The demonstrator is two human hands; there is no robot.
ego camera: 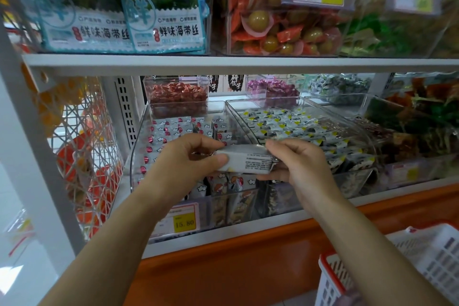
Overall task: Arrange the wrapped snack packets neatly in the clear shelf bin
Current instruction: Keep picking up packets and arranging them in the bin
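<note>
Leftmost, a white wire rack (82, 156) holding orange bags. Next, the clear shelf bin (139, 146), with rows of red-spotted snack packets (171, 129) inside. Left grip (183, 159) and right grip (295, 161) each clasp one end of a white packet (246, 160) above the bin's front, hiding the rows beneath. Right: neighbouring bin (360, 129) of yellow-marked packets. Red-rimmed basket (422, 256) sits lower.

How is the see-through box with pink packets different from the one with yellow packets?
The left bin holds pink-marked packets with little clouds; the right bin holds yellow-marked packets with dark patches. The left bin has a yellow 15.80 price tag in front; none shows on the right bin. Both are clear, side by side, holding rows of small white packets.
</note>
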